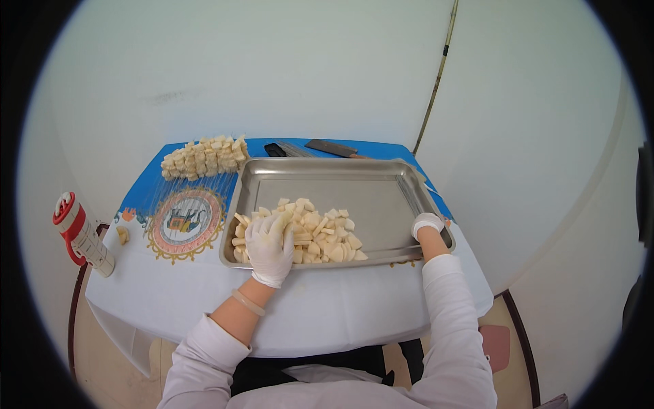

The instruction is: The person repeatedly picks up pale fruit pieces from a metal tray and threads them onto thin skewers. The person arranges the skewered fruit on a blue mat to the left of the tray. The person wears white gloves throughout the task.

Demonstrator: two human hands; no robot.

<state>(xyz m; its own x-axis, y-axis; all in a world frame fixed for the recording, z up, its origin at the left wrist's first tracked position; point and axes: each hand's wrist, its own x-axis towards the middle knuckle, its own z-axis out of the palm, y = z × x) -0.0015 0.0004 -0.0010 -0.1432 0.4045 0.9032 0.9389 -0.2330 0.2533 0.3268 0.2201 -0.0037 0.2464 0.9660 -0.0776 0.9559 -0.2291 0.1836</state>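
My left hand (268,246), in a thin whitish glove, is over the left part of a pile of pale, cut vegetable pieces (319,232). Its fingers are curled, and whether a piece sits inside them is hidden. The pile lies in the left half of a shallow stainless steel tray (332,189). At the tray's right side my right hand (428,222), also gloved, is at the near end of a bundle of thin metal skewers (409,193). Its fingertips are turned away, so their grip cannot be seen.
Loaded skewers of pale pieces (204,157) are stacked at the back left. Behind the tray lie a cleaver (332,148), more thin skewers (296,149) and a black object (275,150). A red-and-white bottle (84,235) and a loose piece (122,235) are at left.
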